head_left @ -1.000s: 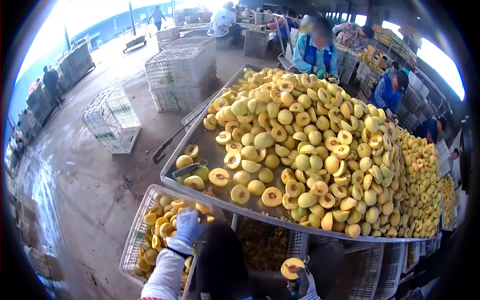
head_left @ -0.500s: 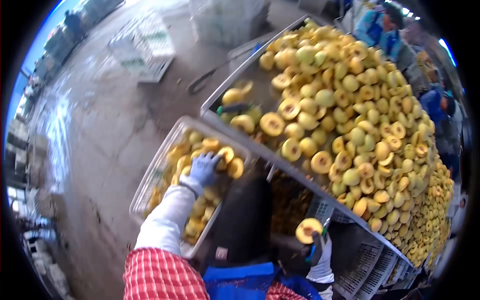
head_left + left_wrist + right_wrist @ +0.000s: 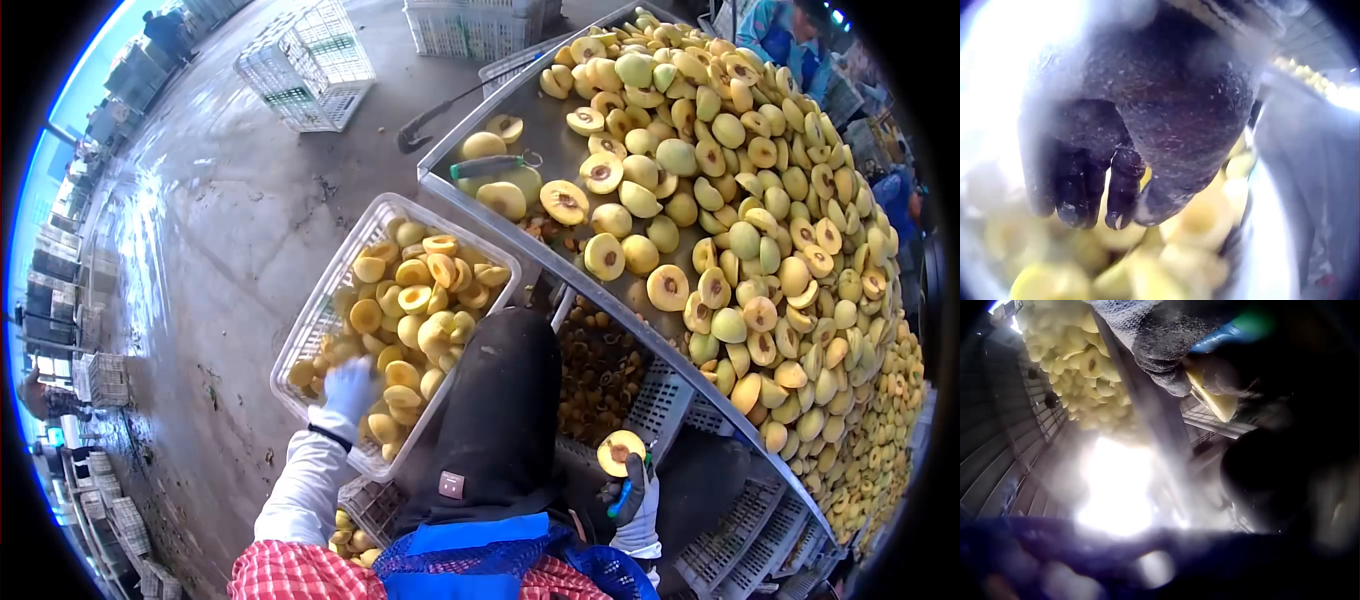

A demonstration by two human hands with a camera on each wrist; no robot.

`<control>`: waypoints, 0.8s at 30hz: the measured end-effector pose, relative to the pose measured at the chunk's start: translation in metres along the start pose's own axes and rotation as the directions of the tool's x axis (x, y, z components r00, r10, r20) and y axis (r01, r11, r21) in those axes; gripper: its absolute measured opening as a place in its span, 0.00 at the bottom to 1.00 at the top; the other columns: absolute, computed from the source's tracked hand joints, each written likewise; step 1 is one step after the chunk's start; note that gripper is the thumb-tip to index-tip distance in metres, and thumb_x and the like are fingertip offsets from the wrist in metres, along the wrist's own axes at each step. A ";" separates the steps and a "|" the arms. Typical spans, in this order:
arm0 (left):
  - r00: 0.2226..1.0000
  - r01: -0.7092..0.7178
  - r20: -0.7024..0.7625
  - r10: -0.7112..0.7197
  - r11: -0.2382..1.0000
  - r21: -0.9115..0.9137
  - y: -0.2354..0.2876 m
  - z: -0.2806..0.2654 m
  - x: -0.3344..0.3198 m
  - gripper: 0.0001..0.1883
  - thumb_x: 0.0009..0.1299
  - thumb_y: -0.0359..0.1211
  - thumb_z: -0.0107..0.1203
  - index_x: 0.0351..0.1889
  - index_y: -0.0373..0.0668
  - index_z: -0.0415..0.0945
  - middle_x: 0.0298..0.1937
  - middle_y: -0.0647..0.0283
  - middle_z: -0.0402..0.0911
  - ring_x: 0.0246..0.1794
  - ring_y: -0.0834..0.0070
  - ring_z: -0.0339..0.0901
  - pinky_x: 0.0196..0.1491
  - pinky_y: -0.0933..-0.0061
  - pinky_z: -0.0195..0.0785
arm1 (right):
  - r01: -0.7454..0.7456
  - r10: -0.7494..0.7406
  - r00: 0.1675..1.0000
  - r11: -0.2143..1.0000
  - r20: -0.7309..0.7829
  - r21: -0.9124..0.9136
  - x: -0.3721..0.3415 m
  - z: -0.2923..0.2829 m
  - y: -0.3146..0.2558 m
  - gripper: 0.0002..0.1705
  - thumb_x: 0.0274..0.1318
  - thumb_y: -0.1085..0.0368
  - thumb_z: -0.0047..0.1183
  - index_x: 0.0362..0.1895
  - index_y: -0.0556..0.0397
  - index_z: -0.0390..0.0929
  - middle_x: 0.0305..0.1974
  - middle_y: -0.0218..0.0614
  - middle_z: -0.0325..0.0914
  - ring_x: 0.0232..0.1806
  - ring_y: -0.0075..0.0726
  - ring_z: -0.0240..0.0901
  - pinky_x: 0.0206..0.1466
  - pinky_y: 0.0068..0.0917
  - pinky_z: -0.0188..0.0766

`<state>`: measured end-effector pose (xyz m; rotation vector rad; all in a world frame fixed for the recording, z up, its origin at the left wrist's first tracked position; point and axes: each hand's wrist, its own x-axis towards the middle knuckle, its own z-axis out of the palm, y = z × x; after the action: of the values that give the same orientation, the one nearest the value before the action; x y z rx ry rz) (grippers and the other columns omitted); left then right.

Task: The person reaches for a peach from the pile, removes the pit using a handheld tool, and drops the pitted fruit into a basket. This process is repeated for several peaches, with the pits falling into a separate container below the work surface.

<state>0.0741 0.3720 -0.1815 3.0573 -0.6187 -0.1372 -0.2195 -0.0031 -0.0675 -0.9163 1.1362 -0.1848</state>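
Above the crate (image 3: 312,335), toward its lower-left corner, the left hand (image 3: 347,390) has its grip relaxed over piled fruit halves (image 3: 403,374), while below the bench (image 3: 560,150) edge the right hand (image 3: 638,512) grips a halved fruit (image 3: 618,453) and a blue-green handle (image 3: 622,496).

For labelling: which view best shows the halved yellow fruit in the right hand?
The head view: the fruit half shows its brown-centred cut face. The right wrist view shows a wedge; the left wrist view, none.
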 end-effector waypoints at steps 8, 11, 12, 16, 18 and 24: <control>0.953 -0.296 -0.055 0.297 0.955 0.019 0.154 -0.026 0.175 0.27 0.59 0.49 0.60 0.55 0.53 0.71 0.59 0.56 0.68 0.61 0.50 0.62 0.57 0.51 0.62 | 0.105 -0.104 0.994 0.990 0.015 -0.097 -0.004 0.036 -0.039 0.25 0.55 0.47 0.60 0.42 0.56 0.71 0.21 0.31 0.71 0.13 0.22 0.66 0.15 0.19 0.63; 0.970 -0.221 0.063 0.236 0.957 -0.185 0.112 -0.011 0.145 0.27 0.61 0.51 0.57 0.57 0.55 0.71 0.56 0.57 0.69 0.58 0.51 0.65 0.58 0.56 0.62 | 0.134 -0.133 0.990 0.990 0.038 -0.035 -0.008 0.035 -0.046 0.22 0.55 0.52 0.61 0.43 0.55 0.71 0.22 0.32 0.73 0.13 0.22 0.66 0.15 0.19 0.65; 0.992 -0.071 0.081 0.097 0.959 -0.276 0.101 -0.018 0.125 0.25 0.65 0.51 0.54 0.58 0.53 0.70 0.52 0.55 0.72 0.55 0.51 0.68 0.58 0.58 0.62 | 0.118 -0.118 0.993 0.993 0.021 -0.005 -0.007 0.033 -0.046 0.22 0.55 0.52 0.61 0.42 0.55 0.71 0.22 0.31 0.72 0.13 0.22 0.66 0.15 0.19 0.65; 0.960 0.023 0.278 0.014 0.991 -0.129 0.016 0.016 0.034 0.23 0.68 0.48 0.48 0.59 0.51 0.69 0.59 0.52 0.70 0.56 0.51 0.69 0.59 0.58 0.62 | 0.158 -0.153 0.985 0.985 0.080 -0.063 0.004 0.027 -0.045 0.22 0.57 0.50 0.58 0.42 0.55 0.70 0.20 0.30 0.70 0.12 0.21 0.65 0.14 0.18 0.63; 0.978 0.116 0.205 -0.044 0.927 -0.355 -0.010 0.029 0.006 0.27 0.66 0.51 0.51 0.59 0.50 0.68 0.61 0.48 0.67 0.59 0.49 0.67 0.61 0.54 0.60 | 0.099 -0.099 0.990 0.995 0.104 0.004 0.008 0.025 -0.041 0.23 0.57 0.48 0.57 0.43 0.54 0.71 0.19 0.29 0.70 0.11 0.22 0.65 0.14 0.18 0.62; 0.995 -0.043 -0.098 0.009 0.934 -0.354 0.119 -0.090 0.035 0.18 0.67 0.40 0.54 0.50 0.39 0.74 0.47 0.50 0.76 0.50 0.55 0.74 0.52 0.61 0.68 | 0.059 -0.107 0.944 0.986 0.312 0.159 -0.009 0.010 -0.050 0.26 0.54 0.49 0.62 0.45 0.55 0.71 0.24 0.30 0.72 0.13 0.20 0.66 0.15 0.17 0.63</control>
<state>0.0679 0.2487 -0.0906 2.6873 -0.5584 -0.0907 -0.2000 -0.0241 -0.0248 -0.8278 0.7727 -0.1790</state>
